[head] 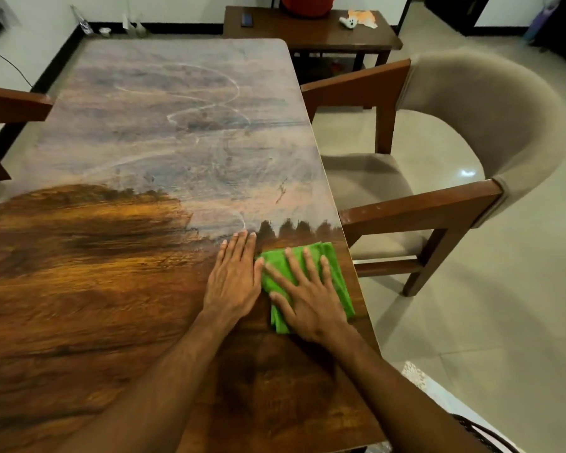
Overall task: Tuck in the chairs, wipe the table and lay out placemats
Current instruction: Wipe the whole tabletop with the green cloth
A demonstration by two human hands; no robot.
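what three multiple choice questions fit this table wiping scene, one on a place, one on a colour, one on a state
1. Where does the cloth lie?
A) near the right edge of the table
B) at the table's far end
C) in the middle of the table

2. What colour is the cloth?
A) blue
B) white
C) green

3. How is the right hand?
A) clenched in a fist
B) flat and spread on the cloth
C) lifted off the table

Answers:
1 A, the cloth sits by the right edge, at the near end.
2 C, bright green shows round the hand.
3 B, the palm presses the cloth, beside the left hand, which lies flat on the wood.
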